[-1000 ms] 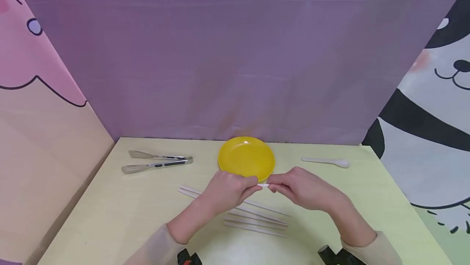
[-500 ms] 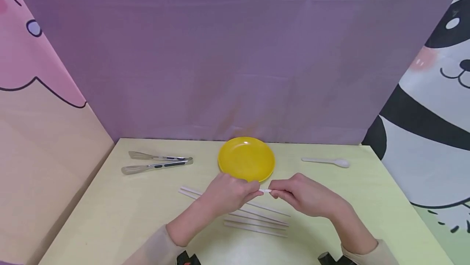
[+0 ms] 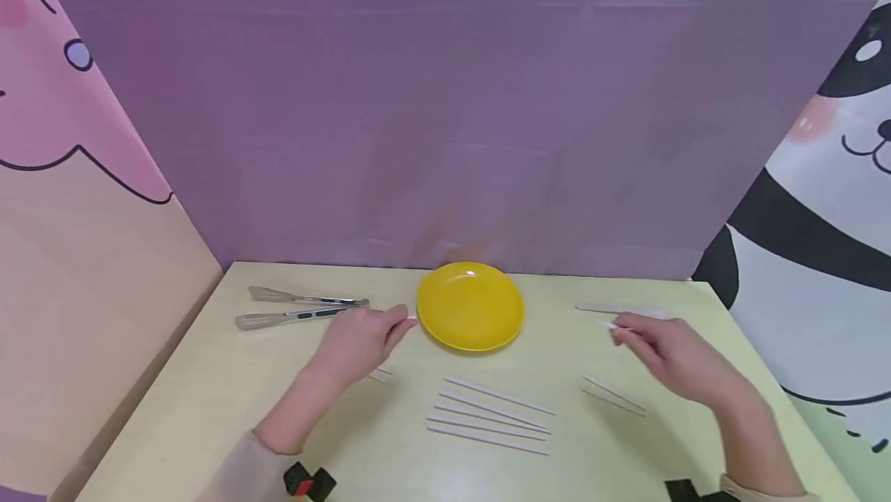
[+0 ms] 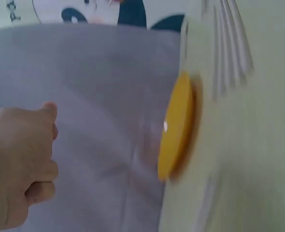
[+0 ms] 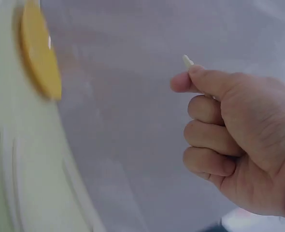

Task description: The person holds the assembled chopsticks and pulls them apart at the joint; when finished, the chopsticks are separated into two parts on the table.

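Slim, blunt white piece (image 5: 186, 61) is pinched in fingers (image 5: 180, 83) of the right hand (image 5: 239, 130), a second piece (image 3: 413, 318) in the left hand (image 3: 363, 341).

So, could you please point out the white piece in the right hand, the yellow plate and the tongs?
White piece (image 5: 187, 61), right wrist view, exposed tip.
Yellow plate (image 3: 470, 306), head view, centre.
Tongs (image 3: 315, 314), head view, nearer arm.

Nothing can be read for certain; the small dark marks (image 4: 12, 8) at upper left in the left wrist view, on the pale printed backdrop (image 4: 47, 10), are too blurred.
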The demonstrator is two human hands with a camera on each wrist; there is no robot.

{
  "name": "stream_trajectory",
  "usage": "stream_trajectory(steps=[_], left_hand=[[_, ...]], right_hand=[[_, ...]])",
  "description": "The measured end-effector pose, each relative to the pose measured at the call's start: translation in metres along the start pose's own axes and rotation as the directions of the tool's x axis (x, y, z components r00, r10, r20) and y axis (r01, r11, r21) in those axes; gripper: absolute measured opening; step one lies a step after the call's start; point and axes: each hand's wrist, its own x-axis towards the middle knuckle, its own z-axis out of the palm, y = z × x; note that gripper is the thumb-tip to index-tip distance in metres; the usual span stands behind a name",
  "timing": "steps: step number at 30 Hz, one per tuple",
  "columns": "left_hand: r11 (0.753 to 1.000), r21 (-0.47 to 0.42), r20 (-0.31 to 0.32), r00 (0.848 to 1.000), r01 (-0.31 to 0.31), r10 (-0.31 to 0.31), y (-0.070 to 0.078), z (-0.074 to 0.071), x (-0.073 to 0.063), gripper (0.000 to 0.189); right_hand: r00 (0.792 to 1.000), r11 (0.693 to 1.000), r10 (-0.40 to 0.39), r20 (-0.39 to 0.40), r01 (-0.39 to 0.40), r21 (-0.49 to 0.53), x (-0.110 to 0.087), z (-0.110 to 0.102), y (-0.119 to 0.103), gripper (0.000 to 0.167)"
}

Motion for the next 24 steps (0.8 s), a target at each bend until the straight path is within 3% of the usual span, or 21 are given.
stream_trajectory(steps=[2,5,10,14,19,21,24], left_hand=[[0.998,-0.028,0.053,0.997,0.056,-0.055,-0.018,-0.001,-0.018,0.039],[0.994,-0.079,0.095,0.994,0.070,-0.063,-0.034,0.002,-0.040,0.035],[0.986,-0.154,0.135,0.990,0.070,-0.049,-0.044,0.009,-0.059,0.008],[0.960,-0.255,0.229,0.972,0.120,-0.060,-0.046,0.011,-0.067,0.018],[0.933,-0.335,0.361,0.933,0.131,-0.001,-0.050,0.014,-0.076,0.024],[0.930,-0.345,0.384,0.923,0.124,0.019,-0.052,0.015,-0.079,0.023],[0.929,-0.354,0.379,0.925,0.111,0.035,-0.055,0.019,-0.082,0.018]], right_hand=[[0.995,0.994,0.098,-0.009,-0.099,-0.042,-0.021,-0.011,0.017,0.026],[0.984,0.983,0.180,0.014,-0.179,-0.044,-0.038,-0.014,0.027,0.022],[0.994,0.993,0.112,0.010,-0.112,-0.031,-0.046,-0.003,0.032,0.025],[0.997,0.998,0.060,0.047,-0.059,-0.030,-0.049,0.008,0.031,0.023],[0.996,1.000,0.007,0.093,-0.005,-0.015,-0.052,0.019,0.029,0.027],[0.993,1.000,0.001,0.118,-0.002,0.003,-0.053,0.022,0.030,0.026],[0.987,0.999,0.027,0.161,-0.031,0.023,-0.056,0.026,0.030,0.022]])
